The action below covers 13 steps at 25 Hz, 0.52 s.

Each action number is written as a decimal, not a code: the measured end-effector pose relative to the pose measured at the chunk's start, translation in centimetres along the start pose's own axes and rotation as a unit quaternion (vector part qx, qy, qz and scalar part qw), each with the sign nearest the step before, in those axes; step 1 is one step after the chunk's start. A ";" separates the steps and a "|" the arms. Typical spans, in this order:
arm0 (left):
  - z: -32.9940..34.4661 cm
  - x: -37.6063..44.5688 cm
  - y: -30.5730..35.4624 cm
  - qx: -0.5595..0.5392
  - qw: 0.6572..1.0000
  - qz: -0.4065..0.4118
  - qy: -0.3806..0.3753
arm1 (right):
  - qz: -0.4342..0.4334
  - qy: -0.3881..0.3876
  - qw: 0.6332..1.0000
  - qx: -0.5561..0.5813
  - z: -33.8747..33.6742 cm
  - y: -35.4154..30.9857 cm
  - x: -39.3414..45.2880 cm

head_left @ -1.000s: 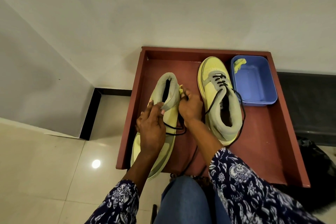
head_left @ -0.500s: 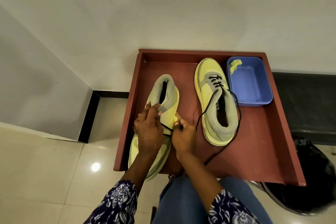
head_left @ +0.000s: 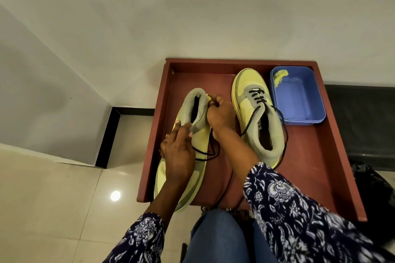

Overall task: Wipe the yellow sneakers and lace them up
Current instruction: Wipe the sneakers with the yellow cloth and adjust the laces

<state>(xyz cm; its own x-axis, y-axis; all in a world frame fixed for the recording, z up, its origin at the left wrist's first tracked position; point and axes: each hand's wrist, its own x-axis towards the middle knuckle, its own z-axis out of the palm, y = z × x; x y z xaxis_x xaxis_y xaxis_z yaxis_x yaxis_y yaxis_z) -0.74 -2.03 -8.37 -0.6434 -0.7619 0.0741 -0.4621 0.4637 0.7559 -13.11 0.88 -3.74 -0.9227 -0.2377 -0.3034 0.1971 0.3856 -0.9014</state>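
Now our left hand [head_left: 178,151] clasps the near sneaker [head_left: 195,132] steady on the red tray [head_left: 316,156] while our right hand [head_left: 219,113] pinches a yellow cloth [head_left: 209,98] at its collar, likely wiping.

Dim indoor light, lamp glare spot [head_left: 115,195] reflecting on glossy floor tiles [head_left: 53,209]; wide-angle lens is bending edges, sleeve [head_left: 310,220] blurring at the bottom right.
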 end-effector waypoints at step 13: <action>-0.5 0.1 0.7 -0.001 1.000 -0.019 -0.013 | -0.149 0.035 0.985 -0.079 -0.1 5.5 -8.4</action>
<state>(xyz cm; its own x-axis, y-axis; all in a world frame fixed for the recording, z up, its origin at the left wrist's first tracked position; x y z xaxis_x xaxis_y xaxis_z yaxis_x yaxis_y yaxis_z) -0.85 -2.03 -7.50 -0.6411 -0.7669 0.0278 -0.4854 0.4333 0.7593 -4.32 5.12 -6.10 -0.9536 -0.3010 -0.0051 -0.1349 0.4425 -0.8866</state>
